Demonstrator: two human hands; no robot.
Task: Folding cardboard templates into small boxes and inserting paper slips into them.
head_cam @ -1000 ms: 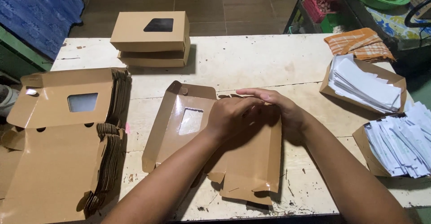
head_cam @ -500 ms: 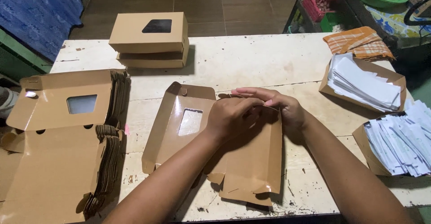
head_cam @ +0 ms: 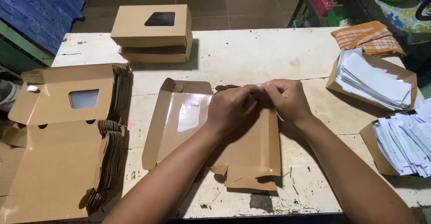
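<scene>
A flat brown cardboard box blank point(head_cam: 179, 116) with a clear window lies in the middle of the worn white table point(head_cam: 251, 53). My left hand point(head_cam: 231, 107) and my right hand point(head_cam: 287, 99) meet at its far edge, fingers pinching a flap there. Both hands press on the blank's right half, and the window panel lies uncovered to their left.
A thick stack of unfolded window blanks point(head_cam: 67, 130) sits at the left. Two assembled brown boxes point(head_cam: 152, 33) are stacked at the far edge. At the right stand two open boxes of white paper sheets point(head_cam: 375, 78), point(head_cam: 404, 143), and an orange checked cloth point(head_cam: 368, 36).
My hands have shifted slightly toward the far edge of the blank, and the fingertips have closed on the flap. The blank itself has stayed in place.
</scene>
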